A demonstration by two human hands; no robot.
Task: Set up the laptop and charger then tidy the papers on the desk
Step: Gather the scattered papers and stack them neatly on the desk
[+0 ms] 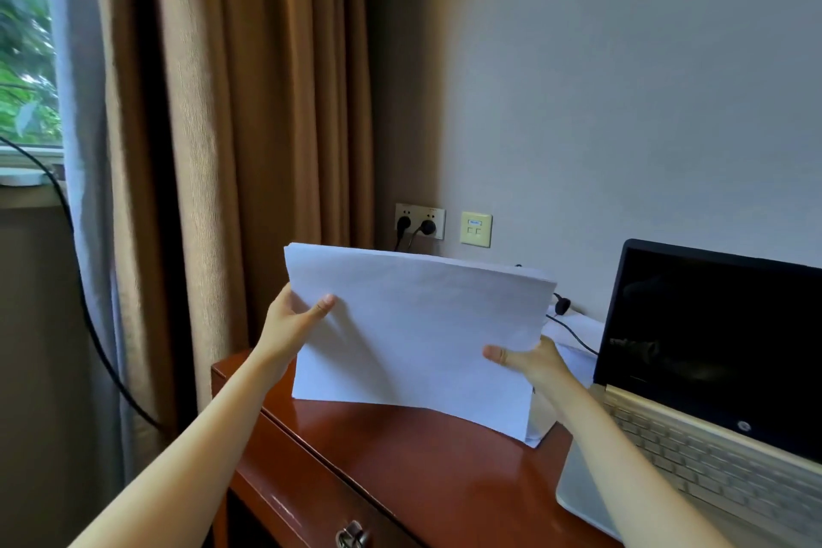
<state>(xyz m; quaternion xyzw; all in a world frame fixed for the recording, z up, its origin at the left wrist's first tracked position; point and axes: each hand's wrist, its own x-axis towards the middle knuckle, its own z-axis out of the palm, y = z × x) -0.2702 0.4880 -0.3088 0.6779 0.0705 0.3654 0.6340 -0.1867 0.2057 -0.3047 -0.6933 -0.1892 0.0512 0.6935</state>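
A: In the head view, where are the papers (418, 334)?

B: They stand as one stack on the long edge, near the far left corner of the table (400, 463). The lower right corner of the stack touches the wood. At the lower left corner I cannot tell if it touches or hangs just above.

A: And the hands?

B: The left hand (293, 325) grips the left edge of the stack, with the thumb on the front side and the fingers hidden behind. The right hand (529, 358) grips the right edge, lower down, in the same way. Both are closed around the papers and hold nothing else.

A: Why are they held upright like this?

B: I think it is to make the sheets even. When a stack stands on its edge between two hands, it can be knocked on the table so that the sheets fall into line. The upper edge already looks rather even.

A: What about the laptop (711, 347)?

B: It is open at the right edge of the table, just beside the right hand, and the screen is dark. Two plugs sit in the socket (420, 220) on the wall behind. A thin black cable (574, 331) runs from behind the stack toward the laptop, but where it ends is hidden.

A: So how far along is the task?

B: The laptop part seems done, as far as I can judge. The tidying is in progress: the stack needs to be laid flat on the table, well away from the cable.
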